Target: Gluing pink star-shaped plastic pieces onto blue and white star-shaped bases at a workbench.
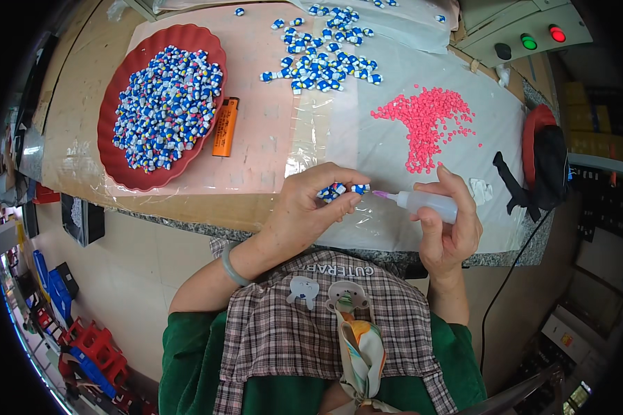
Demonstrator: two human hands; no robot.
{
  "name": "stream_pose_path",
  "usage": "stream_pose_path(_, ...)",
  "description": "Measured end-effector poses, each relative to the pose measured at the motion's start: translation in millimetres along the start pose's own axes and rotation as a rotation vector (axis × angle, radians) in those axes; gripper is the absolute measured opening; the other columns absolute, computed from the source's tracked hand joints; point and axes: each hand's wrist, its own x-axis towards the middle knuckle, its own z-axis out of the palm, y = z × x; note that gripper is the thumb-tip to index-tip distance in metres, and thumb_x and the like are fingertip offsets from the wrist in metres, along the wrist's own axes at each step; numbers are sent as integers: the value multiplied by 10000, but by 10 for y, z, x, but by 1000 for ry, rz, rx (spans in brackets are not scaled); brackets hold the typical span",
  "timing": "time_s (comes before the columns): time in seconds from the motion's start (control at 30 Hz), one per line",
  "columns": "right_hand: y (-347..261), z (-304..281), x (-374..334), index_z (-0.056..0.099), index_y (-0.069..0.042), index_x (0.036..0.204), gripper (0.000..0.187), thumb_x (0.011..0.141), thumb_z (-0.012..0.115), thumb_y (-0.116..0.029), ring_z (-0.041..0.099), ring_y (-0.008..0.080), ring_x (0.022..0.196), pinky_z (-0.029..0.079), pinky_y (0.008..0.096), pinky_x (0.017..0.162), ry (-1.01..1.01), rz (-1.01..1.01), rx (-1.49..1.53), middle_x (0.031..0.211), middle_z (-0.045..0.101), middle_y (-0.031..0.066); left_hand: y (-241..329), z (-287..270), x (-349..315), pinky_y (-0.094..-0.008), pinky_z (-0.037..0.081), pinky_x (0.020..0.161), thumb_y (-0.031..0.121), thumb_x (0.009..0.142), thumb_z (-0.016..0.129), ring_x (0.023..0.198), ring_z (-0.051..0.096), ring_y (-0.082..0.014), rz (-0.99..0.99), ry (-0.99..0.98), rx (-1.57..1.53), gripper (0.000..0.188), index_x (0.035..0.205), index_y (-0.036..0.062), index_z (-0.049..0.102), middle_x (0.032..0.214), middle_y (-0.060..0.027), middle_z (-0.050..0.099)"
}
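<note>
Between the thumb and fingertips of my left hand (308, 200) is a small blue-and-white piece (360, 189). More blue-and-white pieces (331, 192) sit in the curl of the same hand. My right hand (455, 225) is closed around a small translucent squeeze bottle (430, 205), held on its side. Its thin pinkish-purple nozzle (383, 196) points left at the pinched piece, close to its end; I cannot tell whether they touch. Just beyond the right hand, many tiny pink pieces (426, 124) lie scattered on the white sheet (387, 152).
A scalloped red tray (108, 149) heaped with small blue-and-white pieces stands at the left. Beside it lies an orange oblong thing (226, 128). Loose blue-and-white pieces (322, 66) spread at the back. A black cloth item (548, 166) and a box with lit buttons (529, 41) are at right.
</note>
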Motion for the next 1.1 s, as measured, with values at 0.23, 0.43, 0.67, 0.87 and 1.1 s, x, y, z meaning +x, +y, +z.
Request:
stream_pose_path(0.23,-3,12,32,497,70,1264,455,938,617,-224,617,151,612,497,251,560,-11,-82,-54,879,663,184,-5,-4,5,-221,532,654,11,872,651,761,638,-113,30,-9,12,221,1092,11,658,958,-82,630)
stream_pose_path(0.43,21,-36,22,527,35,1203,388,913,648,-194,591,150,580,468,238,532,42,108,136,914,653,174,6,6,-6,-214,528,623,26,876,653,748,621,-91,-21,13,-9,210,1085,13,661,951,-66,636)
stream_pose_path(0.67,311,-192,74,524,-20,1100,360,795,713,-31,611,153,781,486,294,639,105,514,805,984,600,117,24,-6,-3,-198,499,608,22,884,654,779,592,-67,-49,-15,-16,220,1103,35,656,1003,-32,621)
stream_pose_path(0.87,476,-150,-3,557,-34,1038,275,802,697,-13,603,143,772,484,270,692,71,668,509,846,614,47,28,-8,-5,-198,494,612,36,895,646,776,590,-70,-47,-24,-30,224,1119,35,653,1000,-34,617)
stream_pose_path(1.1,402,-76,26,624,-16,865,151,750,723,-9,601,190,711,466,285,618,-69,293,-239,790,596,75,25,-11,-7,-199,494,620,39,900,640,766,587,-69,-43,-31,-11,222,1122,28,651,998,-36,616)
